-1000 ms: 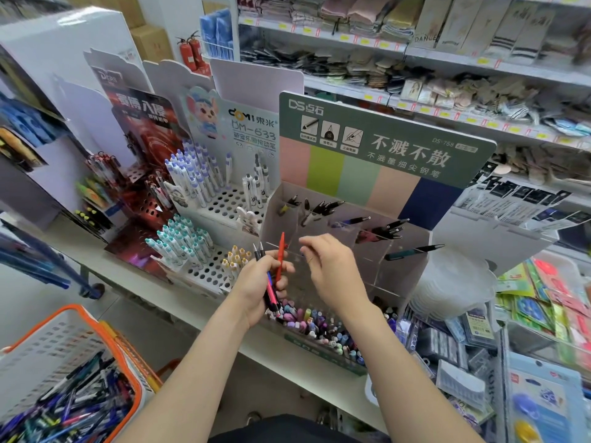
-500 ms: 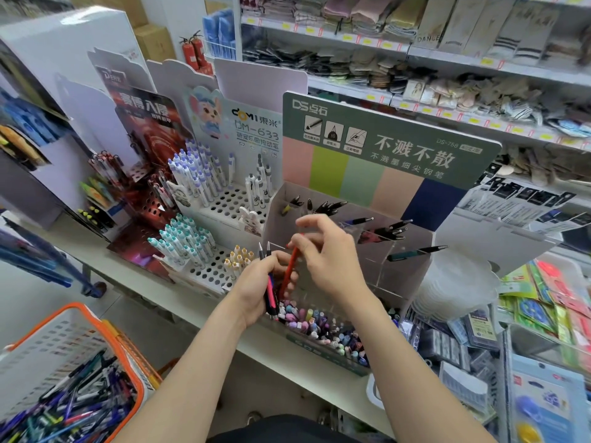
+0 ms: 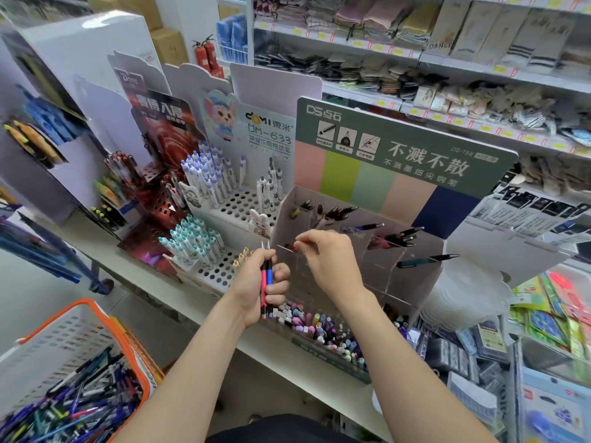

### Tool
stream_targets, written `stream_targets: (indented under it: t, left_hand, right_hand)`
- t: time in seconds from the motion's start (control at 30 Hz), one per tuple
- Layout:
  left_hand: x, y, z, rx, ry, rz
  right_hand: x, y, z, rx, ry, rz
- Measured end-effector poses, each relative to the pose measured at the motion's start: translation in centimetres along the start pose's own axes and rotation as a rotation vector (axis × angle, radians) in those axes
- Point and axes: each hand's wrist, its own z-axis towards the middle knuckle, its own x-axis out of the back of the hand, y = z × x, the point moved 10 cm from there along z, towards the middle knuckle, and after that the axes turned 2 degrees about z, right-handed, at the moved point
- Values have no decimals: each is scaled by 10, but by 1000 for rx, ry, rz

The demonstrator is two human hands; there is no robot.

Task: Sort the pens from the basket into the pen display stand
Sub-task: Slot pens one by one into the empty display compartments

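Head view, left hand: the left hand [image 3: 256,284] is closed in a fist round two slim pens [image 3: 266,276], one red-barrelled and one blue-barrelled, held upright with their silver tips above the fingers.
Head view, right hand: the right hand [image 3: 329,260] presses thumb against forefinger on a red-tipped pen [image 3: 289,247]. Only the pen's red end shows, and the other fingers curl loosely.
Head view, red-tipped pen: it sits at the near-left top edge of the clear acrylic pen display stand with the green header board [image 3: 412,282], just right of the left hand and apart from it. Whether it has entered a compartment I cannot tell.
Head view, basket: the white plastic basket with an orange rim [image 3: 105,318] sits near left, well apart from both hands, heaped with mixed loose pens [image 3: 70,407].
Risk, wrong slot: the stand already holds black pens [image 3: 335,212] at its far left and a teal pen [image 3: 422,261] at its right. The clear dividers are hard to read, so the pen could land among the wrong colour.
Risk, slip: a pinch on the very end likely gives little control. Let go early, the pen may tip out into the tray of pastel-capped pens [image 3: 319,327] below, or onto the pale counter [image 3: 73,241].
Risk, left grip: if the fist loosens, the two slim pens could slide down.
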Motion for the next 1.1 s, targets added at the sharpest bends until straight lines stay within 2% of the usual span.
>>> stream_targets:
  t: [0.07, 0.13, 0.3, 0.47, 0.53, 0.6, 0.67, 0.73, 0.8, 0.9, 1.03, 1.1]
  left_hand:
    - [-3, 2, -1, -4, -6, 47]
    - [-4, 7, -1, -56, 6, 120]
    - [-20, 14, -3, -149, -53, 285]
    - [-36, 15, -3, -161, -87, 375]
    - [-42, 14, -1, -152, -52, 416]
    - [-51, 11, 3, -134, -26, 401]
    - [-61, 6, 7, -102, -46, 347]
    - [-70, 0, 9, -46, -101, 252]
    - [-75, -6, 12, 7, -147, 156]
    - [-81, -9, 14, 10, -177, 103]
    - [-85, -6, 13, -54, -155, 192]
    - [-83, -3, 14, -91, -127, 278]
  right_hand:
    - [-1, -2, -2, 18, 3, -122]
    - [7, -7, -5, 21, 49, -113]
    - [-2, -10, -15, -167, -96, 187]
    - [23, 4, -22, -332, -7, 379]
    - [45, -2, -24, -328, 109, 480]
    - [86, -11, -28, -243, 355, 486]
    - [132, -19, -36, -122, 626, 399]
    - [162, -25, -41, -8, 772, 255]
    - [170, -20, -36, 34, 752, 115]
    - [153, 6, -21, -13, 582, -32]
    - [126, 31, -14, -115, 441, -310]
    - [121, 37, -17, -147, 407, -373]
